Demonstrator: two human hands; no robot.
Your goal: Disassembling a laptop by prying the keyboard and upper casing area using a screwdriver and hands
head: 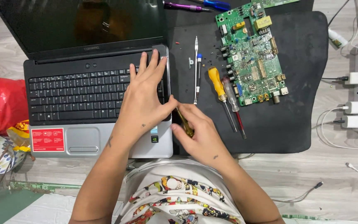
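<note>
Prying along the open black-and-silver plastic laptop [54, 120] edge — left hand [143, 99] pressing flat, fingers spread; right hand [199, 135] clenching an amber-handled screwdriver [185, 122] — steady leverage needed next.

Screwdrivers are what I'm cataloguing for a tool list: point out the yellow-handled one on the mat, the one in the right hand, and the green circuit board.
Yellow-handled screwdriver [217, 82], head view, on its handle.
Held screwdriver [185, 122], head view, on its amber handle between the fingers.
Green circuit board [253, 62], head view, near its middle.

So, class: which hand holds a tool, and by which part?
The right hand grips a screwdriver by its amber handle. The left hand holds nothing; it rests flat on the laptop.
</note>
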